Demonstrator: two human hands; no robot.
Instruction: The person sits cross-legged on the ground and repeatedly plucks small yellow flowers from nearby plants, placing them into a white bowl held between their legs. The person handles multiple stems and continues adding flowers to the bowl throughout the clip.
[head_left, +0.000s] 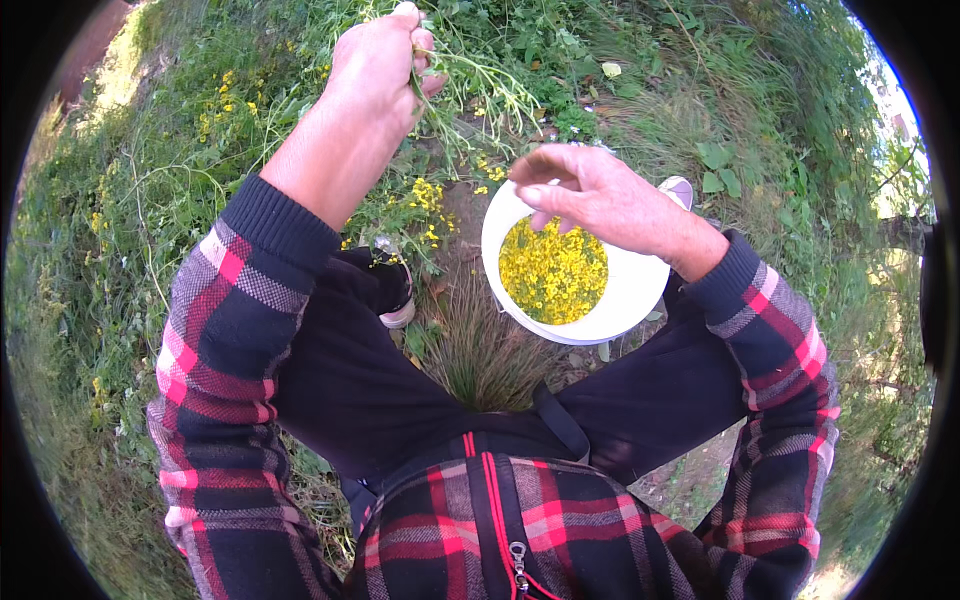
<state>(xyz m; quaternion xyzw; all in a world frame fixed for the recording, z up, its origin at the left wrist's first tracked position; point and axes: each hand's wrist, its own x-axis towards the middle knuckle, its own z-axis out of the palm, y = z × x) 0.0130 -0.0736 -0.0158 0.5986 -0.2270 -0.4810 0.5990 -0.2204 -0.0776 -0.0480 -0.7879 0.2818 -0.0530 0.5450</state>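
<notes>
My left hand (382, 67) is closed around thin green plant stems (487, 82). Their branching tips trail to the right, mostly without yellow heads. Over the far rim of a white bucket (637, 292) is my right hand (589, 191), its fingers loosely curled. The inside of its fingers is hidden, so whether they hold anything is unclear. Small yellow flower heads (555, 270), mixed with bits of green, cover the bottom of the bucket. The bucket stands between my legs, closer to the right one.
Yellow-flowered plants (427, 199) grow just left of the bucket, near my left shoe (397, 311). A tuft of grass (487, 352) rises between my knees. My right shoe (677, 191) shows behind the bucket. Dense green weeds (187, 165) spread on the left, with taller greenery (825, 112) on the right.
</notes>
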